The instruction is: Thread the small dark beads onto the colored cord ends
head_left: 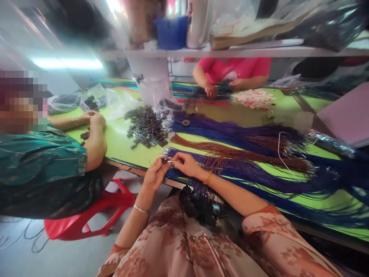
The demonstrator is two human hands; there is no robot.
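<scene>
Close to the table's front edge, my left hand pinches a small black connector between thumb and fingers. My right hand is closed right beside it, fingertips pressed together at the connector's side; what they pinch is too small to make out. Under and beyond my right hand lie bundles of purple and blue wires with shiny metal ends, and a brown wire bundle between them. A loose heap of black connectors sits just beyond my left hand. Several finished-looking black pieces with wires rest on my lap.
A co-worker's hands are at the left, above a red stool. Across the green table, another person in pink handles wires near a pile of whitish-pink pieces. A shelf with a blue bin spans overhead. A tape roll lies on wires.
</scene>
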